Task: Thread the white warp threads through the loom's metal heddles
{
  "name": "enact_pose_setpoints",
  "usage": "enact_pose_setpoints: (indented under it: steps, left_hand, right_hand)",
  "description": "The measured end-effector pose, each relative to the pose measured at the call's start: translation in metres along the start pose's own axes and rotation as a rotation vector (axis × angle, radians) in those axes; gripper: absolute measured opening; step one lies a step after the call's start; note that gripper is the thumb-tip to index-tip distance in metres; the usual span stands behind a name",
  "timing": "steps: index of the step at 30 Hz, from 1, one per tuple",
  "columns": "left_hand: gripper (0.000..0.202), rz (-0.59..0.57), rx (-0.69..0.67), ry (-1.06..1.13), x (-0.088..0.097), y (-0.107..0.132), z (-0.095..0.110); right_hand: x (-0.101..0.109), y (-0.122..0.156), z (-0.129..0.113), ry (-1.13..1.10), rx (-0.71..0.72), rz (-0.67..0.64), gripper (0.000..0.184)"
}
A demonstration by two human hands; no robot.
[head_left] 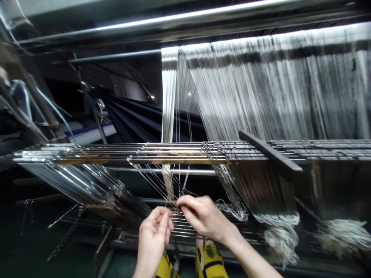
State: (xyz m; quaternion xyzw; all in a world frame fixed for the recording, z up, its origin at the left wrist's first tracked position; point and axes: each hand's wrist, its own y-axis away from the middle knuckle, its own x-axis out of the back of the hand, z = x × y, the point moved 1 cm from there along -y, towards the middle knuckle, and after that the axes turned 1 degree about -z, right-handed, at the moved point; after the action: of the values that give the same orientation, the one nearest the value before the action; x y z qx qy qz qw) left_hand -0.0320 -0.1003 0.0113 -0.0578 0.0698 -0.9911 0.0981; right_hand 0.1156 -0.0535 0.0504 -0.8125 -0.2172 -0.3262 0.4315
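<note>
My left hand (154, 233) is closed in a pinch low in the middle, its fingertips beside several wire heddles (150, 179) that slant down from the rods. What it pinches is too fine to make out. Just to its right, my right hand (204, 216) has thumb and forefinger pressed together where pale warp threads (184, 181) come down to the fingertips. The thread ends are hidden behind the fingers. A flat band of white warp (168, 96) hangs behind both hands, passing behind the heddle rods (174, 148).
Packed heddles (87, 185) hang at left. A wide sheet of white warp (261, 85) drops from the upper beam at right. A dark flat bar (271, 150) lies across the rods. Knotted thread bundles (281, 239) hang at lower right. Dark cloth (130, 116) lies behind.
</note>
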Motion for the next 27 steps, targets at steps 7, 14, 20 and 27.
enact_pose_setpoints:
  steps: [7, 14, 20, 27]
  left_hand:
    - [0.022, 0.077, -0.106, -0.071, 0.0, 0.016, -0.002]
    - [0.034, -0.09, 0.154, 0.084, 0.002, 0.012, -0.001]
    - [0.024, 0.008, -0.24, -0.32, -0.005, 0.025, 0.012]
    - [0.03, -0.129, -0.176, -0.369, 0.013, 0.007, -0.003]
  right_hand:
    - [-0.002, -0.001, -0.004, 0.035, -0.076, -0.039, 0.005]
    - [0.003, 0.007, -0.003, -0.079, 0.072, -0.01, 0.017]
    - [0.005, -0.001, -0.013, -0.017, -0.076, -0.133, 0.006]
    - [0.018, 0.018, -0.026, -0.261, -0.14, 0.172, 0.024]
